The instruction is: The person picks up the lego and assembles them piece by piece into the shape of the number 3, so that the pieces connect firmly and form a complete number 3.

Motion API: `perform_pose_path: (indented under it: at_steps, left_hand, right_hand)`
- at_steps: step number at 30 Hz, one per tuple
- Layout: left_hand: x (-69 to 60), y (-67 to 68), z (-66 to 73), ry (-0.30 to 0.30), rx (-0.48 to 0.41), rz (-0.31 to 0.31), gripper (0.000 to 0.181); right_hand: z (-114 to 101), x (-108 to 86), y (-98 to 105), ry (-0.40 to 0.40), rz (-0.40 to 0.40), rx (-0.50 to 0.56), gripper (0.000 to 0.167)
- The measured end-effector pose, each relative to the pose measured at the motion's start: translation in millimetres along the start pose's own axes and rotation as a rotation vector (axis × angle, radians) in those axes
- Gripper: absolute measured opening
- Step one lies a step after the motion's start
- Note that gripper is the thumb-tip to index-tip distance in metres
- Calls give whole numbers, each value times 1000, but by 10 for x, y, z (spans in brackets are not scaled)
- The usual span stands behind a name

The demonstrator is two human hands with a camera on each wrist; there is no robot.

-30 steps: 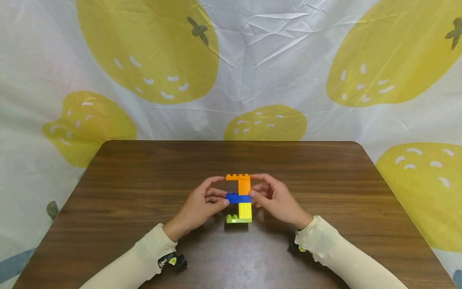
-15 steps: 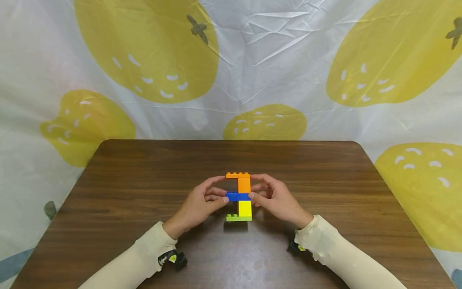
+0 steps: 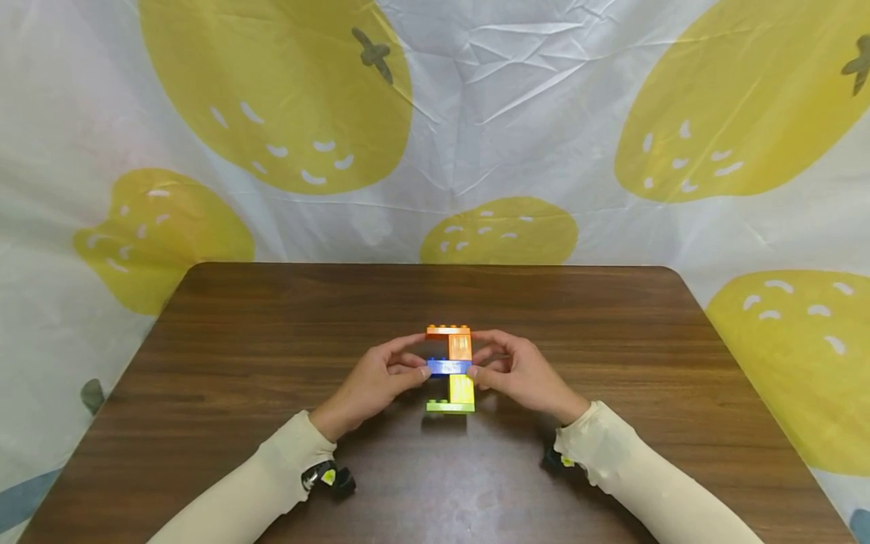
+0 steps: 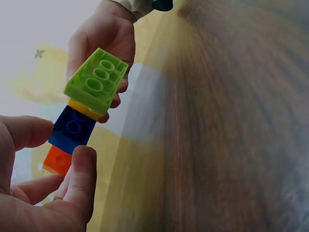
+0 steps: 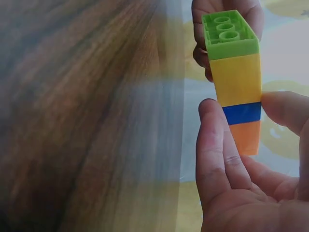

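A stack of toy building bricks is held upright above the table between both hands. From the bottom it has a light green brick, a yellow brick, a blue brick, an orange brick and a long orange brick on top. The left hand pinches the blue brick's left end, its index finger at the top brick's left end. The right hand grips the right side, thumb at the blue brick. Hollow tubes show under the green brick in the right wrist view.
The brown wood-grain table lies beneath, its rounded far corners near a white cloth printed with yellow fruit. Black wrist devices sit below the cream sleeves.
The brick stack has tilted slightly, its lower part shifting a little upward in the head view, and its front faces now shine brighter. Both hands keep their hold.
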State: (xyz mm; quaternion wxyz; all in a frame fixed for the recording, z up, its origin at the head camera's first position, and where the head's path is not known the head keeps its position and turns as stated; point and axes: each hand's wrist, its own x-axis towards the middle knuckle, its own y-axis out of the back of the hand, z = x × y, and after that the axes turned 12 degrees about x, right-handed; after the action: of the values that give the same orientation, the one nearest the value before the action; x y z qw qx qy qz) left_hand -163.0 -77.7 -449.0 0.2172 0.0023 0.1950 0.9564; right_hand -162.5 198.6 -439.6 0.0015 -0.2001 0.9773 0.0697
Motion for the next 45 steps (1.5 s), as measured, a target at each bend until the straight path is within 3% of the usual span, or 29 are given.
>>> perform_pose_path:
  at_steps: [8, 22, 45]
  left_hand:
    - [43, 39, -40, 36, 44, -19, 62]
    - [126, 57, -85, 72, 87, -82, 63]
    - [179, 38, -115, 84, 150, -75, 63]
  right_hand:
    - [15, 54, -5, -50, -14, -23, 63]
    - [60, 84, 22, -65, -75, -89, 70]
    - [72, 158, 30, -106, -64, -209, 70]
